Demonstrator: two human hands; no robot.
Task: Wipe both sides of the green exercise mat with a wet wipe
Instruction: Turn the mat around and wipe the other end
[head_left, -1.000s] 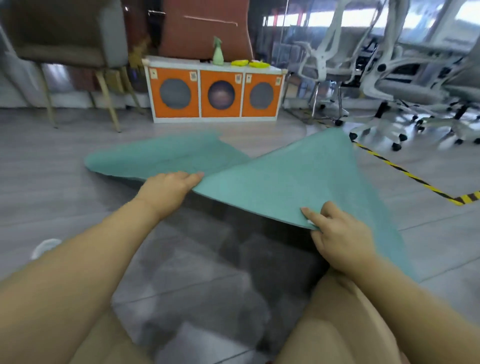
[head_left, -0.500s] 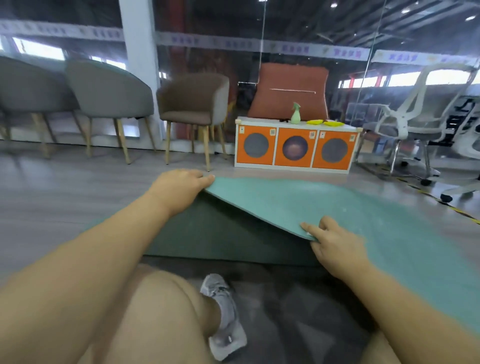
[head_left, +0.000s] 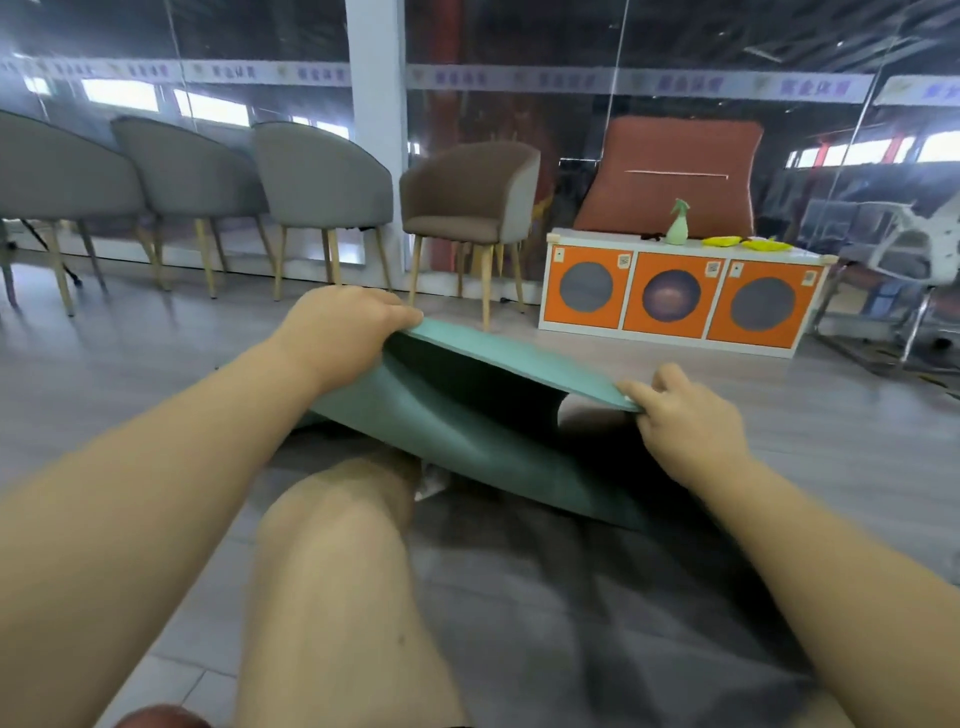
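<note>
While the green mat (head_left: 467, 431) hangs folded above the floor (head_left: 831, 441), the left hand (head_left: 343, 332) pinches its raised edge at one corner and the right hand (head_left: 685, 421) grips the other. Grey chairs (head_left: 322, 176) and an orange cabinet (head_left: 675, 304) stand well beyond, with bare floor between.

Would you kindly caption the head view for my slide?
Left hand and right hand grip the lifted green foam exercise mat.

Mat (head_left: 483, 436) lifted off floor (head_left: 831, 441) btwn left hand (head_left: 343, 327) & right hand (head_left: 685, 415), knee (head_left: 332, 519) in front. Chairs (head_left: 322, 182) behind at left, cabinet (head_left: 675, 301) behind at right w/ spray bottle (head_left: 678, 223) on top.
</note>
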